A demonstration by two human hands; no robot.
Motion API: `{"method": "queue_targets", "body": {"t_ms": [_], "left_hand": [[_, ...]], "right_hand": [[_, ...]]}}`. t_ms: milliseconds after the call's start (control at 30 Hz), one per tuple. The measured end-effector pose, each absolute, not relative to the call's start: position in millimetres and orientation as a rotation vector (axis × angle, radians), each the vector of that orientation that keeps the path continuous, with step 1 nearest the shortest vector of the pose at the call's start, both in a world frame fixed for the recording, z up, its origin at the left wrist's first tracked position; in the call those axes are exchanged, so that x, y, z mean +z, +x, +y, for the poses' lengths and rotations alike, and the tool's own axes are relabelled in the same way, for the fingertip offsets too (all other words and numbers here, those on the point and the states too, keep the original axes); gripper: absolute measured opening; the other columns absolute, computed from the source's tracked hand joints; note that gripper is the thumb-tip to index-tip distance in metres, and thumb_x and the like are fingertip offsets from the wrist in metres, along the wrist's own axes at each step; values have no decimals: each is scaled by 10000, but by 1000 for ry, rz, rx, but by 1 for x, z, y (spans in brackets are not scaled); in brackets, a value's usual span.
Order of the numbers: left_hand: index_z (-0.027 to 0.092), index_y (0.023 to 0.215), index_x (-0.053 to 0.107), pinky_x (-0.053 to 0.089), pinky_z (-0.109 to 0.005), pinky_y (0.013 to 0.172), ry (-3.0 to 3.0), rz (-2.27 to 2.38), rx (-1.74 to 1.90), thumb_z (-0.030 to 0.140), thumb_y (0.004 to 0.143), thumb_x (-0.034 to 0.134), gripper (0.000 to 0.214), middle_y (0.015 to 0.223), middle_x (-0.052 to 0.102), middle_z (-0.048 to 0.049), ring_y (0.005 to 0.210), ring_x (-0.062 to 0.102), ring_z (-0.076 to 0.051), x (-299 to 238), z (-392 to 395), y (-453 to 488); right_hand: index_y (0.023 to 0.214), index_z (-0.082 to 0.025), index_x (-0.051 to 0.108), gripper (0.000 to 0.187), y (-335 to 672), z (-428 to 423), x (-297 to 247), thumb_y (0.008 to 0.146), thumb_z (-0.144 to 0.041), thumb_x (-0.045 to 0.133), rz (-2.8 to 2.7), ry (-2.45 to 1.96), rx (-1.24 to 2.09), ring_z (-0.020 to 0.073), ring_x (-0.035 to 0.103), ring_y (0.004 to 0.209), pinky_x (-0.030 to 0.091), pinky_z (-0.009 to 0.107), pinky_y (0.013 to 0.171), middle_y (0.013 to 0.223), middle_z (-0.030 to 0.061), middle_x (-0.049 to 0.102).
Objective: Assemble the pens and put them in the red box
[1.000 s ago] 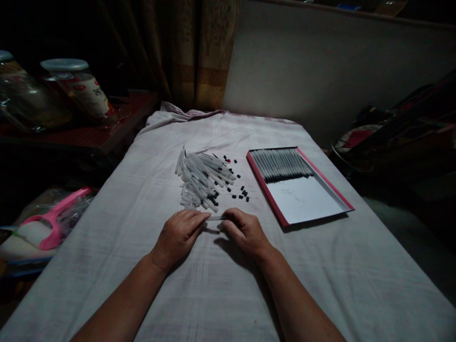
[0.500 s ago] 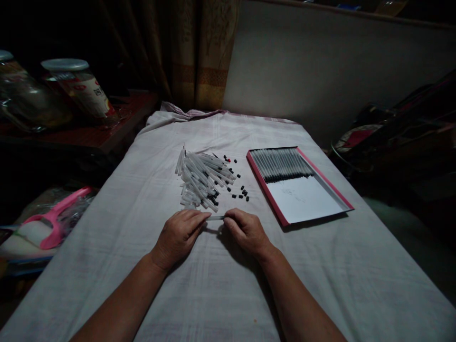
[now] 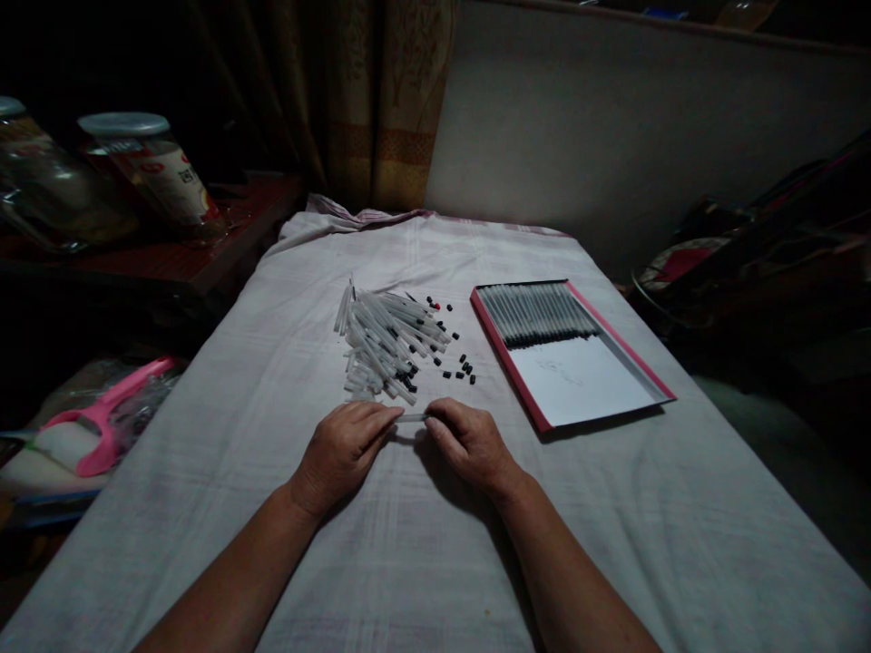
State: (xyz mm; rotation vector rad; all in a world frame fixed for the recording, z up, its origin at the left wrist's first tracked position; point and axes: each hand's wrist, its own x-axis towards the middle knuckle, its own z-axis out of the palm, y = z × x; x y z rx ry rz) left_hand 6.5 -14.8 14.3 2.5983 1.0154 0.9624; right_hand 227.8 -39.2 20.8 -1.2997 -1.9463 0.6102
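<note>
Between my two hands lies a thin translucent pen tube (image 3: 411, 418), held level just above the cloth. My left hand (image 3: 347, 444) is closed around its left end. The fingers and thumb of my right hand (image 3: 472, 442) pinch its right end, where a small dark part shows, mostly covered by the fingertips. Just beyond my hands is a loose pile of similar clear pen tubes (image 3: 387, 340). Small black plugs (image 3: 466, 366) are scattered along the pile's right side, with one red one (image 3: 436, 307) among them.
A shallow pink-edged box (image 3: 585, 385) at the right holds a row of dark-tipped pens (image 3: 537, 313) in its far half. White cloth (image 3: 272, 562) covers the table. At the left, a wooden side table (image 3: 231, 238) carries a lidded jar (image 3: 160, 172); below is a pink-handled object (image 3: 102, 422).
My right fingertips have shifted very slightly left along the pen tube. My left hand, the pile and the box look the same.
</note>
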Motion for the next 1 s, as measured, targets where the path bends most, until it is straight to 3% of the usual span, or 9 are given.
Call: {"method": "queue_targets", "body": {"t_ms": [200,433,633,700,767,833,900,1000], "left_hand": [[201,1151,672,538,-311,758,2583,974,980,227,951,536,244,963,743,-71,850,683,-179,13,-17,9],[190,1143,672,563,-289,770,2529,952,1012,190,941,545,239,964,745,-71,856,698,-170,13,-19,11],[209,1167,670,578,-287,800,2463,959,973,198,940,545,259,996,748,-75,895,710,-169,12,-22,14],[201,1169,662,578,-281,792,2459,959,962,206,946,541,254,997,744,-78,891,711,-167,13,-23,16],[191,1165,653,576,-272,773,2472,936,945,220,954,535,244,990,741,-78,879,710,-164,13,-24,18],[184,1142,648,569,-262,757,2491,909,922,226,958,531,222,980,742,-72,868,708,-160,15,-25,19],[183,1102,648,559,-252,741,2510,904,885,233,958,533,191,959,744,-59,852,706,-155,17,-25,18],[184,1033,653,540,-259,722,2555,982,864,270,958,534,165,900,740,-47,807,698,-159,21,-21,9]], "right_hand": [[599,-204,498,377,226,-39,17,948,-323,418,-1904,-1349,643,105,472,498,346,218,518,535,-25,503],[713,-199,555,284,227,-39,20,941,-310,426,-1874,-1313,727,108,520,557,388,208,569,609,-21,553],[610,-200,506,384,229,-39,17,957,-335,411,-1821,-1341,756,103,493,502,373,212,515,534,-33,503],[737,-190,606,316,229,-40,16,958,-324,425,-1800,-1337,803,113,557,550,426,215,561,590,-20,582],[1023,-185,659,225,227,-41,15,931,-313,498,-1810,-1314,839,136,637,668,489,239,657,743,9,690],[1192,-197,632,320,225,-43,16,892,-294,579,-1865,-1284,851,168,683,814,517,281,767,932,53,745],[1133,-205,683,268,224,-44,17,891,-278,594,-1944,-1268,853,187,696,877,518,298,807,998,74,754],[978,-205,742,208,228,-45,20,925,-280,555,-2002,-1305,833,172,696,787,515,270,734,867,58,757]]}}
